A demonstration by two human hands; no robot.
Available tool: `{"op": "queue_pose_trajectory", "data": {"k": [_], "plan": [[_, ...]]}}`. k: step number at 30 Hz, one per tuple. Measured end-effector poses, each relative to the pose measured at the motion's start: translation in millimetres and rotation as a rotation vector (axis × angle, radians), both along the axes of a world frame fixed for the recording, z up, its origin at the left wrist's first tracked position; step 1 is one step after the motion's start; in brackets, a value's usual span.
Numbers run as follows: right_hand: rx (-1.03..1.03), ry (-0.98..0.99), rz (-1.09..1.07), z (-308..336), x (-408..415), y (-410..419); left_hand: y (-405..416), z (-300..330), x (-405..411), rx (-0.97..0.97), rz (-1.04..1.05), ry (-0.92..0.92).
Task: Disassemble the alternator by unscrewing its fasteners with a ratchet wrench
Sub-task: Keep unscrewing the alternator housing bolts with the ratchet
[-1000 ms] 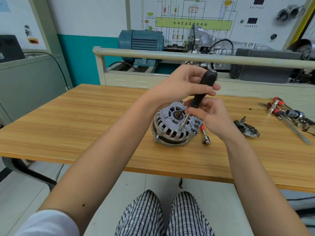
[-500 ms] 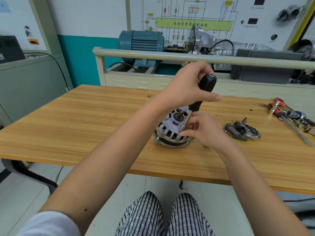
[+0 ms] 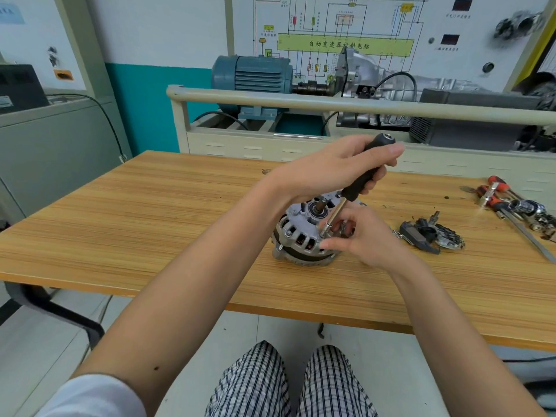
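Observation:
A grey alternator [image 3: 296, 236] lies flat on the wooden table [image 3: 150, 224], shaft end up. My left hand [image 3: 334, 170] grips the black handle of a driver tool [image 3: 361, 179] that slants down to the right. Its metal shank [image 3: 332, 218] ends in a socket seated on a fastener at the alternator's near right rim. My right hand [image 3: 367, 239] rests against the alternator's right side, thumb and fingers curled beside the socket tip; whether they pinch it I cannot tell. The alternator's right half is hidden behind my hands.
A removed black and metal part [image 3: 430, 234] lies right of the alternator. Red-handled tools, sockets and a long metal bar [image 3: 517, 209] crowd the table's right end. Behind the table stands a cream trolley rail [image 3: 331, 108] with a blue motor [image 3: 252, 76]. My knees show below the front edge.
My right hand dropped from the driver's shank to the alternator's rim by the socket. The handle tilted and my left hand shifted its grip around it.

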State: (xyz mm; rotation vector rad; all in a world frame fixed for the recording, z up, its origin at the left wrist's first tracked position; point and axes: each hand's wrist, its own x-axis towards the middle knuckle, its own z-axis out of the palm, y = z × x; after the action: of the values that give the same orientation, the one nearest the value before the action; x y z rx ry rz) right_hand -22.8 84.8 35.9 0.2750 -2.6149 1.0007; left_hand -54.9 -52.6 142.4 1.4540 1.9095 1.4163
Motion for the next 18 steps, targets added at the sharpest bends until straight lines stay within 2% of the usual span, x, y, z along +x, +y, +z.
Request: {"op": "queue_pose_trajectory", "data": {"k": [6,12,18], "plan": [[-0.025,0.050,-0.008,0.9,3.1,-6.9,4.2,-0.5,1.2,0.000,0.068,-0.113],[-0.018,0.008,0.011,1.7,4.3,-2.3,0.6,-2.7,2.8,0.089,0.103,0.006],[-0.031,0.024,-0.036,-2.5,0.2,-7.9,-7.9,3.9,7.2,0.300,0.180,0.027]]}}
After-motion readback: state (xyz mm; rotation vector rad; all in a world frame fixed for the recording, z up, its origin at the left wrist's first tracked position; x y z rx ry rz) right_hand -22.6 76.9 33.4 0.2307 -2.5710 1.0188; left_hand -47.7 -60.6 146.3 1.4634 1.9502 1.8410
